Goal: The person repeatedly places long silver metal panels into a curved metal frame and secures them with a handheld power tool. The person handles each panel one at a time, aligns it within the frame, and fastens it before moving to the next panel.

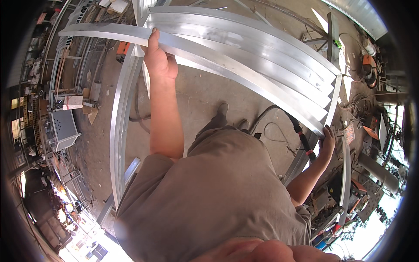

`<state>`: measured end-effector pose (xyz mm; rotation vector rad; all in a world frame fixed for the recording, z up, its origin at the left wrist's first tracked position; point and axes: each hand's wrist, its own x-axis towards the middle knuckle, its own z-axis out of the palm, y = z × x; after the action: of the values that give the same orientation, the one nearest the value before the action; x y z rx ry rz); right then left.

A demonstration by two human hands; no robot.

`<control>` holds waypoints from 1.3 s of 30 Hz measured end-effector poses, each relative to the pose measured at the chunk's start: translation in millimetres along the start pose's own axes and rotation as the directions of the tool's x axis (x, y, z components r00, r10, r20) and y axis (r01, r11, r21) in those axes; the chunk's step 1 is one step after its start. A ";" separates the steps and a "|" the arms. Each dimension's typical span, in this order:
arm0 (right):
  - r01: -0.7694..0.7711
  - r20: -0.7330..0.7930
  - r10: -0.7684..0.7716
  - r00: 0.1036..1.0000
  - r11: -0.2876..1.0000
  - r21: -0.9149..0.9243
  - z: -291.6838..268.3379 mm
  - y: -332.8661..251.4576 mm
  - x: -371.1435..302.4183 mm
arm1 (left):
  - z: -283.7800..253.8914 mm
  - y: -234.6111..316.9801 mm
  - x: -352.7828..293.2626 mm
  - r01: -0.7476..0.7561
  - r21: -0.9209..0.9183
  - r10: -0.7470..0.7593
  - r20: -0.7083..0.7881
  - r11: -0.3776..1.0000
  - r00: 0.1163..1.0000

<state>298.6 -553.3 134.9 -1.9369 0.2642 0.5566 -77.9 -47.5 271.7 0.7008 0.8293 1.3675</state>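
A long, shiny metal slat point(209, 56) slants across in front of me, from the far left down to the right. My left hand point(160, 61) grips it left of its middle, thumb up on its face and fingers hidden behind. Near its right end, my right hand point(327, 143) holds the edge, fingertips up. Beyond it, several similar slats point(257, 41) sit stepped, one after another, in a metal frame. The frame's left rail point(120, 113) runs beneath the held slat, whose left end sticks out past it. The right rail point(335, 96) passes close to my right hand.
I stand inside the frame on a concrete floor point(196, 94). A thick black cable point(297, 126) loops beside my right arm. A grey perforated metal box point(64, 129) and metal racks line the left. Orange-and-black machines point(370, 63) and coiled cables stand at the right.
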 end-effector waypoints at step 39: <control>-0.182 0.190 0.099 0.977 0.852 0.492 2.9 12.0 3.2 | -7.1 14.2 -24.7 -0.017 0.169 0.041 -0.144 0.986 0.989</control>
<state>295.5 -555.5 122.7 -1.3590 0.4105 0.6586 -92.0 -71.1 282.1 0.7500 1.0648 1.3994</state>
